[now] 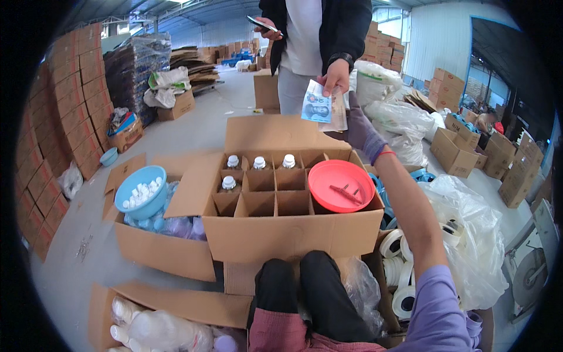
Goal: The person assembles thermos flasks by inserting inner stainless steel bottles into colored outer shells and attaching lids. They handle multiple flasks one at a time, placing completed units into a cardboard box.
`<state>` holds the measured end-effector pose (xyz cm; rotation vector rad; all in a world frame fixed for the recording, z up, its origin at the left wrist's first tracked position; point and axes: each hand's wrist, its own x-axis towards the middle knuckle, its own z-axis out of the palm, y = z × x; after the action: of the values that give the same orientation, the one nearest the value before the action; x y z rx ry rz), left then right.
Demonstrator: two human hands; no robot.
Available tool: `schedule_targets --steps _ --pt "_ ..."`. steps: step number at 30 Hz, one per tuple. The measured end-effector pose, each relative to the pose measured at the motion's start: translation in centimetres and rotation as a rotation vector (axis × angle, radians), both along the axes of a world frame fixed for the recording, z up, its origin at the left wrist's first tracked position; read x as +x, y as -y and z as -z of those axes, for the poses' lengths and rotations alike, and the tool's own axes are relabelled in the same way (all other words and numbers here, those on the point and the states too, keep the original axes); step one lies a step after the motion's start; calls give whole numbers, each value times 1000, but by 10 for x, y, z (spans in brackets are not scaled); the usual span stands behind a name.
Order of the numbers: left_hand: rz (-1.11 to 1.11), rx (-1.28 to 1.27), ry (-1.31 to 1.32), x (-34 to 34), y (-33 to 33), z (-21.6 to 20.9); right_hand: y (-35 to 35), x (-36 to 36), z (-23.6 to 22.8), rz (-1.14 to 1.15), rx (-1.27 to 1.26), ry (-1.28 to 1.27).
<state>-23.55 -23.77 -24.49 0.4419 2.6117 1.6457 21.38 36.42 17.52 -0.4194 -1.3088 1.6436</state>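
Note:
My right hand [362,130], in a grey-purple glove with a red cord at the wrist, is stretched out over the far right of an open carton [293,232]. Its fingers are spread beside the banknotes [317,107], one blue and one brownish. Another person's hand [335,76] pinches these notes from above. Whether my glove touches their edge I cannot tell. Dividers split the carton into cells, and several white-capped bottles [259,162] stand in them. A red plastic bowl [319,186] with small dark sticks [347,195] rests on its right side. My left hand is out of view.
A blue bowl of white caps [136,206] sits on a carton at left. Below it, a box [176,302] holds plastic bottles. Tape rolls [403,301] and clear plastic bags [466,234] lie at right. The person facing me holds a phone [264,26]. Stacked cartons [76,88] line the left.

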Motion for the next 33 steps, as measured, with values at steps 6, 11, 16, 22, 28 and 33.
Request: schedule_targets --steps 6,11,16,22,28,33 --pt "416 -671 -535 -33 53 126 24 -32 19 288 -113 286" --pt "493 -911 -200 -22 27 80 27 -19 58 605 1257 1381" --pt "730 -918 14 -4 -49 19 11 98 98 392 505 843" --pt "437 -386 281 24 21 -103 -45 105 105 106 802 830" --pt "105 -162 -27 -90 -6 -102 -45 106 109 296 1201 1103" --pt "386 302 338 -154 -17 16 -11 42 133 333 399 674"
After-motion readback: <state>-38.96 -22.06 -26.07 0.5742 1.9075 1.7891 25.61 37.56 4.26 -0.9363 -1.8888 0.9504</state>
